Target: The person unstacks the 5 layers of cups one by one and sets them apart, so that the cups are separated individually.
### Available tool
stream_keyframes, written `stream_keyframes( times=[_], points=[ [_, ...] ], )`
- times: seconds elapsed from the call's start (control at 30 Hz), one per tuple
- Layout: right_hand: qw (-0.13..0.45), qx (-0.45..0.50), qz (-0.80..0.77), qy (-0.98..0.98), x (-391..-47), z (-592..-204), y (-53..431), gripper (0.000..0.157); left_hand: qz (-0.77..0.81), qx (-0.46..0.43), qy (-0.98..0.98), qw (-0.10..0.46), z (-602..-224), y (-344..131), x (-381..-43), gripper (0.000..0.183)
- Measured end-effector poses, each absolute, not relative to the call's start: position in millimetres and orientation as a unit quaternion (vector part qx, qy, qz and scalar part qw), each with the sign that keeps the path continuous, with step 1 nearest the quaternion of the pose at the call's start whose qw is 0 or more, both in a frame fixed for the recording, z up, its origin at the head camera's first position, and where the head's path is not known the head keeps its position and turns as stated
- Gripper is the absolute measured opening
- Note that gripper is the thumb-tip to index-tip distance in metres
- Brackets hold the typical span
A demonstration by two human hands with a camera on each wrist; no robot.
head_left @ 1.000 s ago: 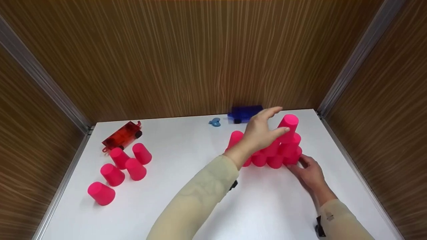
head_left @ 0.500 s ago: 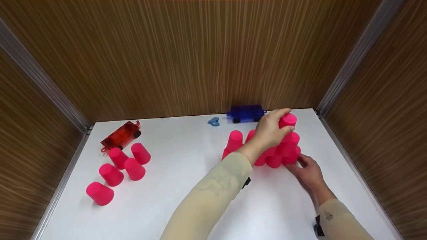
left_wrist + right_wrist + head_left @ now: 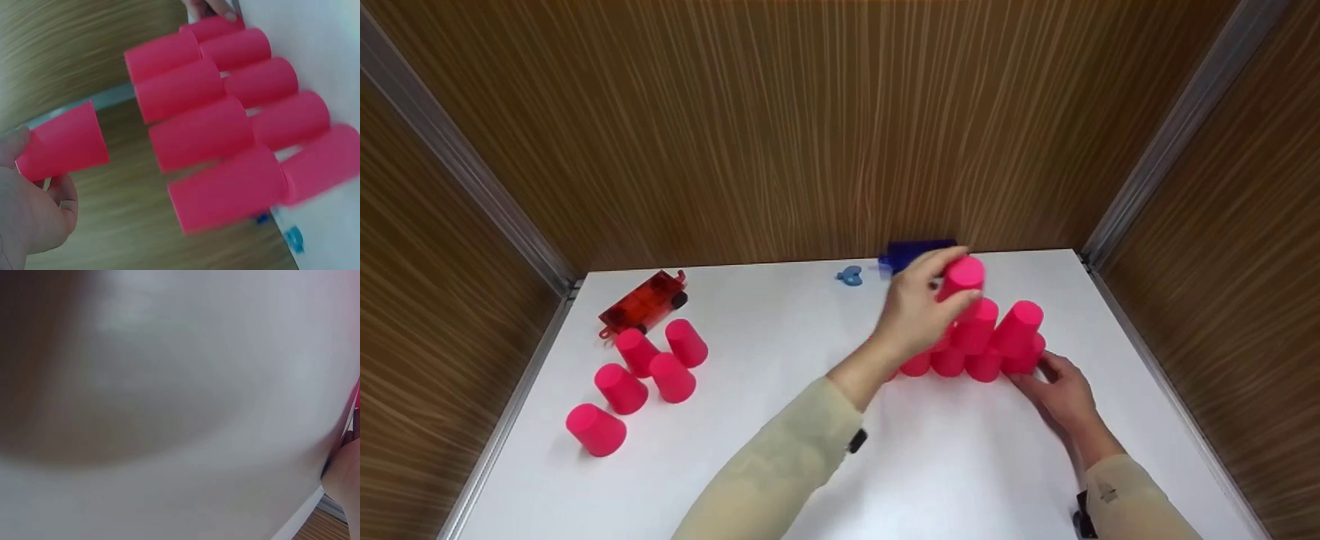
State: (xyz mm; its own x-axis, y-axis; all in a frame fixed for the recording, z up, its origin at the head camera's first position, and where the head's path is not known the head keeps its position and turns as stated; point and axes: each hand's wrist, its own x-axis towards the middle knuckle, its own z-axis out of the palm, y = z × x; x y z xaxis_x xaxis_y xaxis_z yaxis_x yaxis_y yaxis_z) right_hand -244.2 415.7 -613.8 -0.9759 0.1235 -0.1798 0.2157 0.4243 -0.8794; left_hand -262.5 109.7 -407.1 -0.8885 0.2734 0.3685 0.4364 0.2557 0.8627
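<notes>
My left hand (image 3: 919, 311) grips an upside-down pink cup (image 3: 964, 279) between thumb and fingers, raised above a two-tier stack of matching cups. In the left wrist view, the held cup (image 3: 64, 142) is apart from the upper-row cups (image 3: 199, 135), and the bottom-row cups (image 3: 261, 90) stand on the white table. At the stack's right end, my right hand (image 3: 1065, 394) holds the lowest corner cup (image 3: 1024, 360) with thumb and fingers about its base. The right wrist view is mostly blurred table, with part of the right hand (image 3: 346, 469) at its edge.
Several more upside-down pink cups (image 3: 672, 377) stand loose on the left of the white table (image 3: 780, 330). A red toy wagon (image 3: 643, 301) is behind them. Near the back wall lie a small blue piece (image 3: 850, 276) and a blue wagon (image 3: 911, 253), partly hidden by my left hand.
My left hand reached the cup on top of the stack's right end, gripped it, and has shifted left with it. The right hand stays at the corner cup.
</notes>
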Motion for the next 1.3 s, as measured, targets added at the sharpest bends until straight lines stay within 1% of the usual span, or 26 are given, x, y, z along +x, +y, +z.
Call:
stream_keyframes(
  times=[0.1, 0.23, 0.33, 0.47, 0.67, 0.93, 1.1, 1.3],
  points=[
    [0.046, 0.099, -0.521, 0.847, -243, -614, 417, 0.093, -0.568, -0.217, -0.786, 0.112, -416, 76, -257, 0.058],
    [0.048, 0.101, -0.517, 0.848, -242, -614, 420, 0.096, -0.569, -0.182, -0.786, 0.156, -434, 30, -251, 0.056],
    [0.05, 0.1, -0.515, 0.85, -241, -614, 422, 0.097, -0.577, -0.134, -0.787, 0.17, -449, -4, -244, 0.057],
    [0.046, 0.094, -0.51, 0.854, -241, -613, 423, 0.095, -0.584, -0.062, -0.792, 0.167, -467, -47, -229, 0.062],
    [0.041, 0.09, -0.508, 0.856, -241, -613, 422, 0.092, -0.575, 0.013, -0.802, 0.161, -488, -103, -205, 0.066],
    [0.048, 0.088, -0.514, 0.852, -243, -615, 417, 0.094, -0.56, 0.106, -0.811, 0.131, -508, -167, -170, 0.069],
    [0.044, 0.087, -0.505, 0.857, -245, -617, 416, 0.094, -0.55, 0.163, -0.811, 0.113, -516, -198, -152, 0.072],
    [0.04, 0.085, -0.504, 0.859, -245, -617, 416, 0.094, -0.53, 0.195, -0.816, 0.123, -526, -219, -141, 0.072]
  ],
)
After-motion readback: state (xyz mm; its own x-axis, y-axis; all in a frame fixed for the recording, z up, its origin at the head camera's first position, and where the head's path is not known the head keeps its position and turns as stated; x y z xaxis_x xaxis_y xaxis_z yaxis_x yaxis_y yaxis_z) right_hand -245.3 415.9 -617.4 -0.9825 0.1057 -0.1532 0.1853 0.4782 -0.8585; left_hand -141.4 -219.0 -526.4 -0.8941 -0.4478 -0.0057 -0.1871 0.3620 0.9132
